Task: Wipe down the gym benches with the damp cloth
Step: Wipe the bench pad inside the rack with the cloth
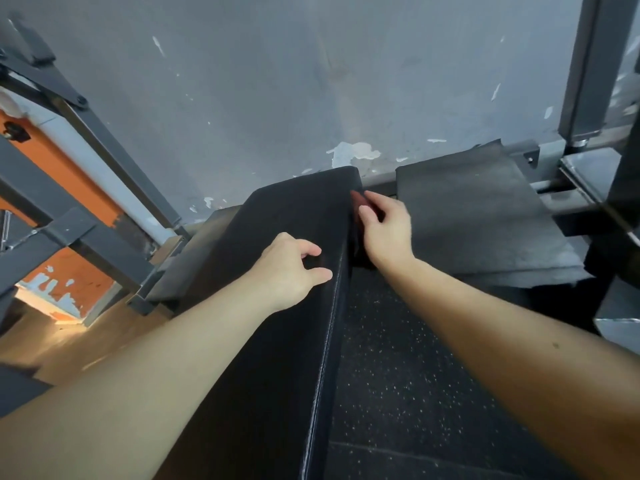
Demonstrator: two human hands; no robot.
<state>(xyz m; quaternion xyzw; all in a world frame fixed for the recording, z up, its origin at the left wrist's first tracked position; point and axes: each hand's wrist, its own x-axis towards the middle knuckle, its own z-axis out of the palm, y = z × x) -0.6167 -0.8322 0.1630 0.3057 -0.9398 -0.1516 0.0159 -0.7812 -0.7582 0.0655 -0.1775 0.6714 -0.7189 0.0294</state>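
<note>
Cloth (357,201) in right grip (386,233), against bench (298,216) side

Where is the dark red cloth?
Head view, right of centre: the dark red cloth is in the right hand, against the black padded bench's far right side.

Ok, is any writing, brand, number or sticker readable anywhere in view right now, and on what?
No readable text anywhere in this view.
On the black padded bench: no label or brand showing.
On the dark red cloth held by the right hand: mostly hidden, no print visible.
On the orange and grey steel frame: chipped paint only.
On the grey painted wall: flaked patches, no sign.
</note>
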